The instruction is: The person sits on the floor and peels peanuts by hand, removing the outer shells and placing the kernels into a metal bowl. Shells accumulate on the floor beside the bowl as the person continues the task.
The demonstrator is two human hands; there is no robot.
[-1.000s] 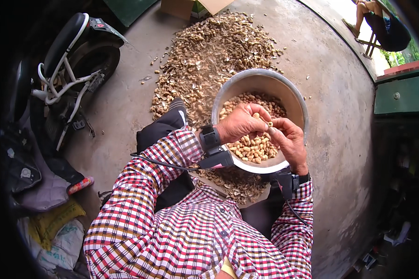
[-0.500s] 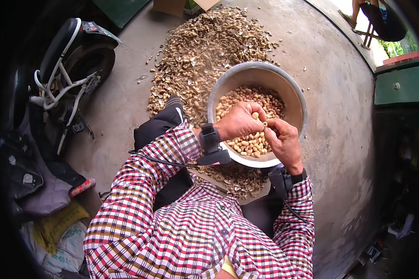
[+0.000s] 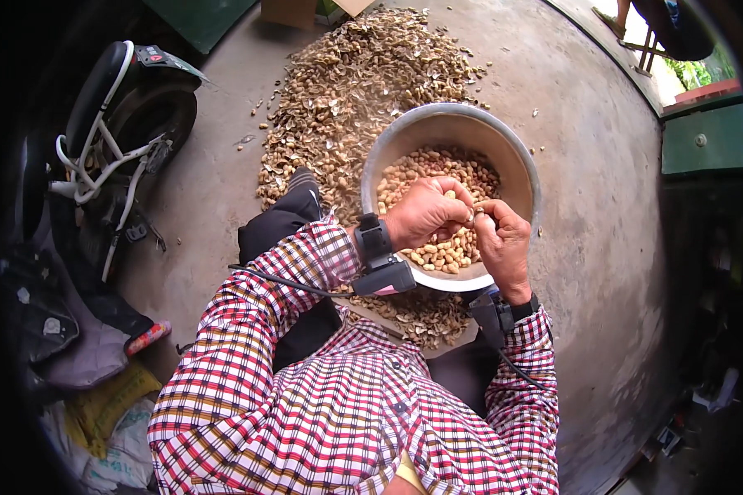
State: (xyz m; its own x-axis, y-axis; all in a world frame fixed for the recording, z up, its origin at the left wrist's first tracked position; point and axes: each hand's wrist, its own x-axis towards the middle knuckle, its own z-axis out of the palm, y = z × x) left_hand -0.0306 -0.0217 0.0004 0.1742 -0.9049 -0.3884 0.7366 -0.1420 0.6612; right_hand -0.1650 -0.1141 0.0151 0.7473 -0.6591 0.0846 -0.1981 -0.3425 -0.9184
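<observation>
Over a wide metal basin (image 3: 516, 177) my two hands meet fingertip to fingertip. My left hand (image 3: 425, 216) is closed, with a pale peanut (image 3: 451, 195) showing at its curled fingers. In a pinch, my right hand (image 3: 506, 247) presses its thumb and forefinger against the left fingertips, on a small peanut (image 3: 477, 211) mostly covered by the fingers. Unshelled peanuts (image 3: 442, 258) fill the bottom of the basin below, some of them hidden by my hands.
A big heap of peanut shells (image 3: 338, 99) spreads beyond the basin, and more shells (image 3: 425, 318) lie between my legs. At left stands a two-wheeled vehicle (image 3: 115, 157) near sacks (image 3: 111, 404). A green cabinet (image 3: 710, 148) is at right; a seated person's leg (image 3: 622, 16) shows far right.
My right fingertips have risen slightly and closed in on the left ones, covering more of the peanut between them. The view has shifted a little.
</observation>
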